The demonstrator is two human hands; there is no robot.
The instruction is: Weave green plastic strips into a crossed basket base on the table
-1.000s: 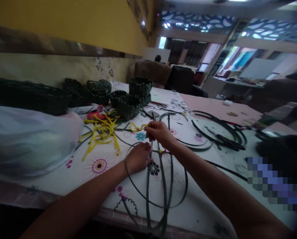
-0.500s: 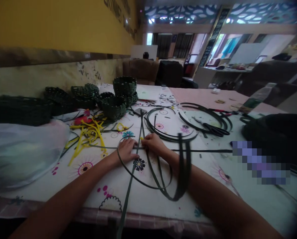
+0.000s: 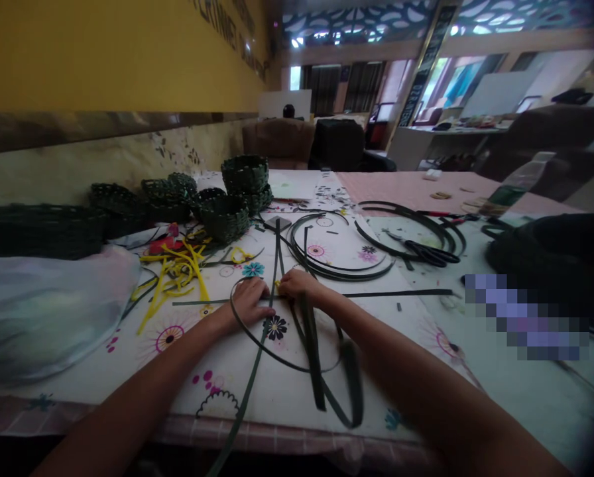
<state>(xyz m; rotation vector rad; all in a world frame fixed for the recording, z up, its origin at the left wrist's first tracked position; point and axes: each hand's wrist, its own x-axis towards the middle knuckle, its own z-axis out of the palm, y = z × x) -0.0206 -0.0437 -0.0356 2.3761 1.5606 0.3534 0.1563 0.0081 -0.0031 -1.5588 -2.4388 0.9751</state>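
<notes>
Long dark green flat weaving strips cross each other on the table in front of me. My left hand [image 3: 251, 298] lies over the crosswise strip [image 3: 197, 303], its thumb apart from the fingers and touching the lengthwise strip [image 3: 250, 391]. Just right of the crossing, my right hand [image 3: 299, 285] is closed in a pinch on a green strip. A small yellow piece [image 3: 278, 285] shows at its fingertips. From this hand a looped strip [image 3: 315, 374] hangs toward me, partly blurred. A thinner strip curves in a ring [image 3: 277, 361] below both hands.
Dark green woven baskets [image 3: 225, 218] stand at the back left, behind yellow strips [image 3: 178, 275]. A translucent plastic bag [image 3: 53, 318] lies left. Coiled green strips [image 3: 337, 273], scissors [image 3: 429, 253] and a bottle [image 3: 518, 185] are beyond and right. A large dark object [image 3: 550, 265] sits at the right.
The loose loop by my right forearm has swung down and left. The view has shifted slightly; both hands stay at the crossing.
</notes>
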